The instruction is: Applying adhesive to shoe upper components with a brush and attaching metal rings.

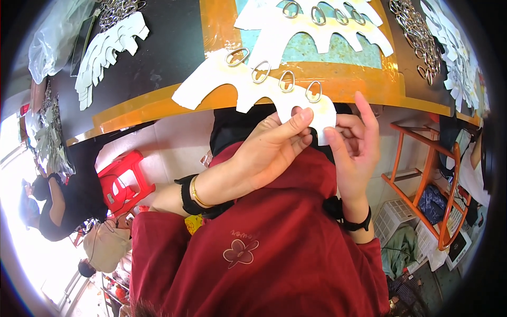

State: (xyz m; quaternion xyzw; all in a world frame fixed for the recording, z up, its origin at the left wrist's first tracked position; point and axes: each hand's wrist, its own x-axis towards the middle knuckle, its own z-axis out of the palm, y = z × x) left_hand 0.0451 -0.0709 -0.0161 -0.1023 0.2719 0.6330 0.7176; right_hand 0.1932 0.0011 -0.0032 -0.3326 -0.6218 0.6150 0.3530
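A white scalloped strip (211,74), with several oval metal rings (261,72) set along its upper edge, hangs over the table's near edge. My left hand (274,140) pinches one of its lower lobes, the thumb in front and the fingers behind. At the strip's right end, my right hand (355,134) holds the last lobe between its thumb and bent fingers, while the index finger points up. Parts of both hands' fingers are hidden behind the strip. More white scalloped pieces (296,31) with rings along them lie just beyond, on the table.
The dark table (169,31) has orange tape (153,100) along its near edge. White pieces (113,45) and metal rings (119,10) lie on the left, with more rings (417,37) on the right. A red stool (124,179), an orange-framed chair (422,179) and other people (63,195) are nearby.
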